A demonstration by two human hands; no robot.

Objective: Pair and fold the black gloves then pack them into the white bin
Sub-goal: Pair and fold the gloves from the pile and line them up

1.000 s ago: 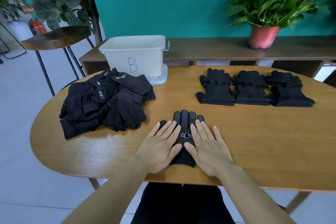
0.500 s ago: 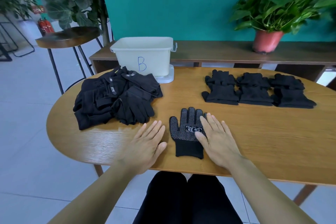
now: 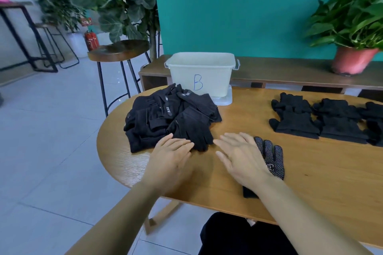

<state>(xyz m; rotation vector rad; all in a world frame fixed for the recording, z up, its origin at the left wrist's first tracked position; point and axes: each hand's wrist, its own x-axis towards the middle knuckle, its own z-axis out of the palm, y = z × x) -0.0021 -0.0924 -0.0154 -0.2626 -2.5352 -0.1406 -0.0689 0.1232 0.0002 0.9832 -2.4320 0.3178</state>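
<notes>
Reaching over the tabletop, the left hand and right hand are both spread flat with straight fingers, gripping nothing. The white bin, marked with a blue B, stands at the far edge. Directly in front of the bin lies the loose pile of black gloves; the left fingertips reach its near edge, though contact cannot be told. Further in front of the bin, a dotted black glove lies flat, partly under the right hand. Right of the bin, folded pairs sit in a row.
</notes>
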